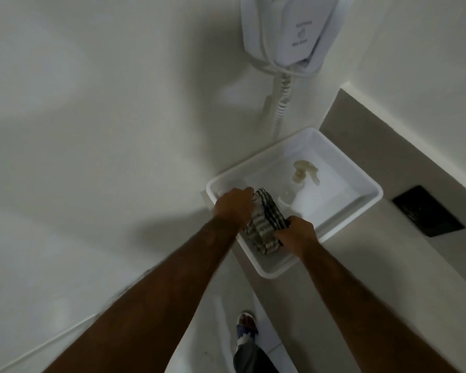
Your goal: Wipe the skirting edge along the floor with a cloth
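A striped grey and white cloth [264, 224] hangs bunched over a white rectangular basin [342, 211] set in a corner. My left hand [234, 205] grips the cloth's upper left end. The lower right end is held by my right hand [296, 234]. The cloth is stretched between both hands just above the basin's near rim. The skirting edge [65, 335] runs low along the white wall at the bottom left, far below my hands.
A tap [304, 170] stands at the back of the basin. A white wall-mounted unit with a coiled cord [288, 30] hangs above. A dark square plate [428, 211] sits on the grey ledge to the right. My sandalled foot [246, 328] is on the floor below.
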